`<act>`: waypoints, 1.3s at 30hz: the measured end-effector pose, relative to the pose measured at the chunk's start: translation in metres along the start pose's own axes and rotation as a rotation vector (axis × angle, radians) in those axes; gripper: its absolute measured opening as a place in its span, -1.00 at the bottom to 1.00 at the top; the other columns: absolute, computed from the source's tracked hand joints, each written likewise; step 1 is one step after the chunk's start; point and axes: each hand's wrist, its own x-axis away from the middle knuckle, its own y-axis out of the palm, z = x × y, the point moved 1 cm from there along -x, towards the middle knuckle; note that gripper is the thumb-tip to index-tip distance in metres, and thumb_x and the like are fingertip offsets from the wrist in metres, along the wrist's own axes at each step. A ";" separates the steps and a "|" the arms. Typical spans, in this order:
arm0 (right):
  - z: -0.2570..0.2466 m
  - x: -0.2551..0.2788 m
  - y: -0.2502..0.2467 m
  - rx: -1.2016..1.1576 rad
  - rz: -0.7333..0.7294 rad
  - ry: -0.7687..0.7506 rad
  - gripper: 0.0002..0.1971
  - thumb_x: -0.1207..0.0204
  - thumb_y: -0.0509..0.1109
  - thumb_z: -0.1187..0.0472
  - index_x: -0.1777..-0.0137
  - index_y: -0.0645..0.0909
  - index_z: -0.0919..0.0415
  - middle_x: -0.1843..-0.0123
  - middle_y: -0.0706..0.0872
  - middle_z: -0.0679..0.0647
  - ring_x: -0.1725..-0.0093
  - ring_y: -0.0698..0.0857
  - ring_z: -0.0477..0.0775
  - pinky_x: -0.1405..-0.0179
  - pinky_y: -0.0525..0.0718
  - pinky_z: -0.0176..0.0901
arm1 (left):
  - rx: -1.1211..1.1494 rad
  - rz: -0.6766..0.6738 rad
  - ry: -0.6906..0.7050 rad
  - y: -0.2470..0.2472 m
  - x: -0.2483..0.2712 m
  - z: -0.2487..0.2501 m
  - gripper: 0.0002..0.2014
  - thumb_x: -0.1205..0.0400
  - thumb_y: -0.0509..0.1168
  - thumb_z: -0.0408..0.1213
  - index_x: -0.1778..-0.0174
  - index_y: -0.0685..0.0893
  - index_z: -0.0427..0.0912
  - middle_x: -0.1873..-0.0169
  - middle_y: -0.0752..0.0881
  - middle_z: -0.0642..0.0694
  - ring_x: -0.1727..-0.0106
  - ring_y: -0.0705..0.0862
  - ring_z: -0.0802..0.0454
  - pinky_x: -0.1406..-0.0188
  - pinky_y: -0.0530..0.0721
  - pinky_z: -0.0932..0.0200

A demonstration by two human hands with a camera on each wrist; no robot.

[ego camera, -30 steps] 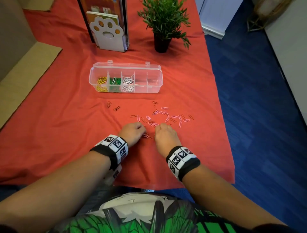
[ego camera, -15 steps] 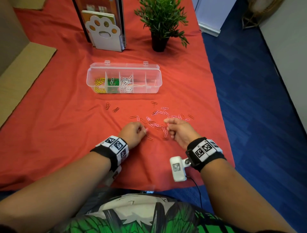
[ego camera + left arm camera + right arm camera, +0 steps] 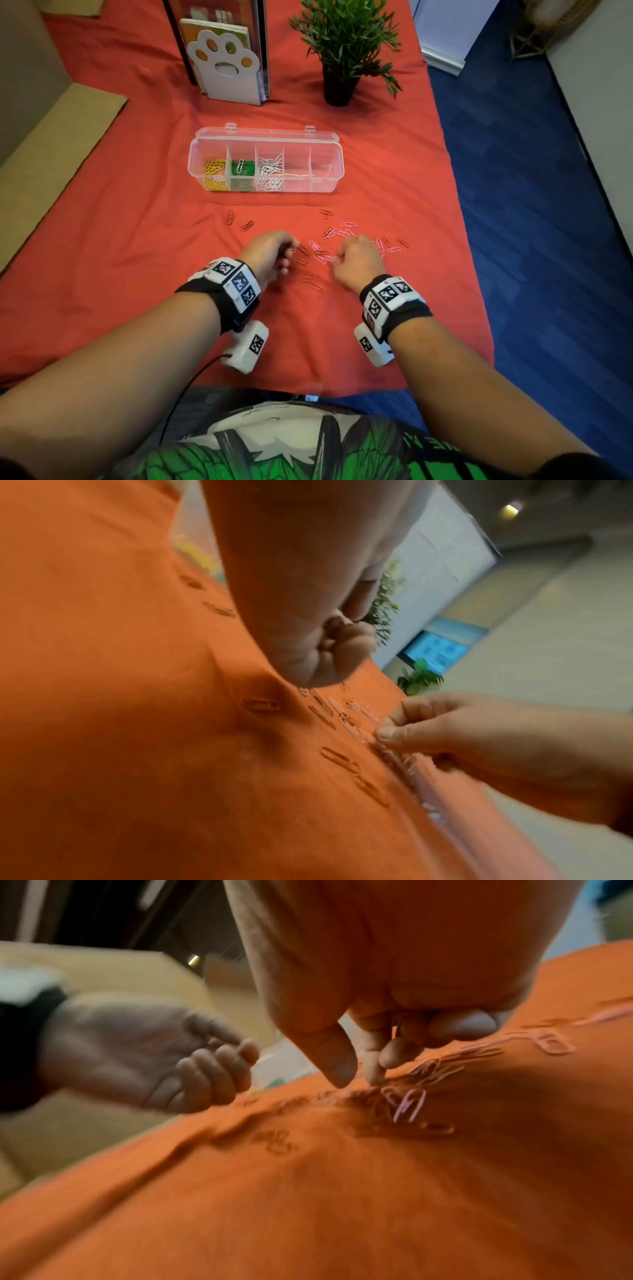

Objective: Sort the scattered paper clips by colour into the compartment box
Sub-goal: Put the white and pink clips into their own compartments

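Observation:
Pink and red paper clips [image 3: 342, 234] lie scattered on the red cloth in front of the clear compartment box [image 3: 265, 135]. The box holds yellow [image 3: 214, 171], green [image 3: 241, 169] and white clips [image 3: 270, 168] in its three left compartments. My left hand [image 3: 291, 250] is curled into a fist just left of the pile; a thin wire loop seems to show under its fingers [image 3: 205, 1069]. My right hand [image 3: 337, 257] has thumb and forefinger [image 3: 373, 1074] pressed down into a knot of clips, and a wire shows between its other curled fingers. A pink clip [image 3: 409, 1104] lies beside them.
Two red clips [image 3: 239, 221] lie apart to the left. Behind the box stand a paw-print book stand [image 3: 224, 65] and a potted plant [image 3: 342, 51]. The table's right edge [image 3: 455, 205] drops to blue floor. Cardboard [image 3: 51, 137] lies at the left.
My right hand swung out to the right, then came back onto the middle of the pile. My left hand lifted and edged forward, still curled.

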 end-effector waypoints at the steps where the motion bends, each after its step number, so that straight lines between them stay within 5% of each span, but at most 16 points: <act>1: -0.003 0.001 0.005 0.048 -0.005 -0.034 -0.72 -0.47 0.32 0.10 -0.11 0.57 0.25 -0.14 0.55 0.21 -0.23 0.52 0.25 -0.26 0.54 0.02 | -0.156 0.080 0.060 0.000 -0.006 0.001 -0.82 -0.55 0.18 -0.25 0.37 0.58 -0.10 0.61 0.46 -0.01 0.66 0.40 0.11 0.63 0.38 0.35; 5: -0.011 0.005 0.014 0.117 0.041 -0.182 -0.75 -0.46 0.30 0.22 -0.11 0.51 0.26 -0.13 0.53 0.22 -0.18 0.51 0.28 -0.17 0.55 0.05 | -0.800 0.266 0.301 -0.004 -0.016 0.003 -0.74 -0.59 0.24 -0.06 0.25 0.65 -0.17 0.28 0.70 -0.18 0.19 0.63 -0.16 0.11 0.54 0.09; 9: -0.005 0.004 0.010 -0.106 -0.043 -0.132 -0.97 -0.47 0.28 0.27 0.17 0.53 0.14 0.07 0.60 0.13 0.02 0.60 0.18 0.01 0.56 -0.09 | -1.071 0.326 0.428 -0.002 -0.021 0.004 -0.73 -0.53 0.33 -0.04 0.23 0.68 -0.21 0.16 0.77 -0.23 0.04 0.68 -0.21 0.14 0.52 0.12; 13: 0.007 0.004 -0.007 -0.576 -0.081 0.079 -0.83 -0.51 0.28 0.31 0.25 0.52 0.03 0.43 0.53 -0.10 0.45 0.51 -0.09 0.41 0.48 -0.25 | -1.189 0.309 0.428 0.003 -0.027 0.004 -0.75 -0.50 0.37 -0.10 0.16 0.71 -0.25 0.12 0.76 -0.27 0.02 0.68 -0.24 0.12 0.57 0.08; 20: 0.029 0.003 -0.027 -1.217 -0.161 0.355 -0.83 -0.55 0.16 0.36 0.25 0.46 0.16 0.41 0.45 0.02 0.50 0.41 -0.07 0.64 0.35 -0.31 | -1.054 0.257 0.404 0.007 -0.022 0.005 -0.91 -0.53 0.27 -0.26 0.27 0.64 -0.15 0.23 0.72 -0.21 0.08 0.67 -0.21 0.12 0.53 0.09; 22: 0.035 0.004 -0.022 -1.108 -0.150 0.393 -0.82 -0.52 0.22 0.31 0.31 0.43 0.12 0.43 0.42 0.00 0.52 0.35 -0.07 0.61 0.30 -0.31 | -0.799 0.213 0.306 0.010 -0.016 0.009 -0.90 -0.57 0.20 -0.28 0.27 0.53 -0.12 0.30 0.60 -0.15 0.21 0.59 -0.10 0.16 0.52 0.10; 25: 0.037 0.004 -0.016 -0.593 -0.156 0.300 -0.84 -0.50 0.32 0.19 0.31 0.49 0.09 0.34 0.55 0.01 0.41 0.49 0.00 0.41 0.43 -0.22 | -0.178 0.017 0.021 0.011 -0.008 0.009 -0.81 -0.51 0.05 -0.34 0.43 0.42 -0.13 0.53 0.43 -0.08 0.64 0.41 0.04 0.59 0.39 0.30; 28: 0.033 0.010 -0.015 -0.092 -0.187 0.177 -0.75 -0.53 0.23 0.00 0.14 0.53 0.20 0.09 0.66 0.16 0.06 0.61 0.16 0.06 0.49 -0.17 | 0.154 -0.151 -0.080 0.008 -0.003 0.006 -0.89 -0.28 0.02 -0.30 0.50 0.43 -0.14 0.62 0.47 -0.05 0.66 0.39 0.06 0.61 0.37 0.38; 30: 0.029 0.014 -0.013 0.073 -0.140 0.139 -0.63 -0.52 0.20 -0.06 0.00 0.58 0.28 -0.06 0.70 0.24 -0.09 0.66 0.24 -0.04 0.58 -0.07 | 0.214 -0.171 -0.075 0.009 -0.002 0.004 -0.81 -0.35 0.00 -0.32 0.45 0.52 -0.17 0.59 0.55 -0.08 0.63 0.47 0.05 0.60 0.47 0.35; 33: 0.021 0.019 -0.006 0.169 -0.065 0.061 -0.61 -0.52 0.25 0.01 -0.18 0.52 0.31 -0.20 0.63 0.25 -0.18 0.64 0.27 -0.14 0.63 0.03 | 0.006 -0.081 0.046 0.019 -0.009 0.001 -0.76 -0.54 0.12 -0.31 0.45 0.52 -0.13 0.58 0.49 -0.03 0.64 0.40 0.10 0.67 0.37 0.38; 36: 0.017 0.021 0.000 0.234 -0.012 -0.012 -0.62 -0.44 0.30 0.17 -0.22 0.49 0.34 -0.20 0.59 0.26 -0.17 0.64 0.29 -0.11 0.64 0.04 | -0.571 0.045 0.368 0.025 -0.013 -0.006 -0.82 -0.52 0.38 -0.20 0.40 0.66 -0.10 0.59 0.54 0.10 0.56 0.46 0.22 0.51 0.41 0.32; 39: 0.018 0.019 0.003 0.249 -0.041 -0.020 -0.62 -0.42 0.27 0.21 -0.23 0.49 0.34 -0.20 0.58 0.26 -0.18 0.63 0.30 -0.14 0.65 0.05 | -1.003 0.097 0.566 0.028 -0.012 -0.013 -0.84 -0.55 0.35 -0.16 0.06 0.78 -0.12 0.18 0.75 -0.04 0.14 0.69 0.10 0.17 0.46 0.34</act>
